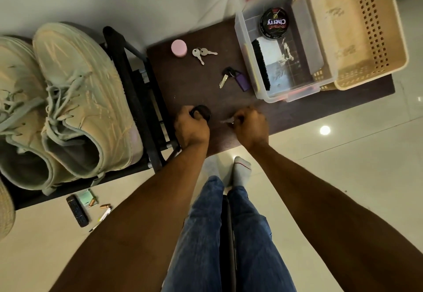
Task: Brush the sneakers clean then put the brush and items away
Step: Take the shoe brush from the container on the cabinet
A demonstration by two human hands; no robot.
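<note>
Sneakers [68, 99] sit aside (unheld); left hand [191, 129] grips a dark object [202, 111], right hand [250, 126] pinches a key [226, 121].

Pink round tin [179, 48] on dark bench [190, 85], two silver keys [202, 53] just beside it. Key with purple tag [237, 78] nearer the clear box. Beige perforated basket [366, 39] at bench's right end. On floor [343, 165]: black remote [77, 210], green card [85, 197], pen [104, 216], small brass-coloured cylinders [104, 206].
</note>
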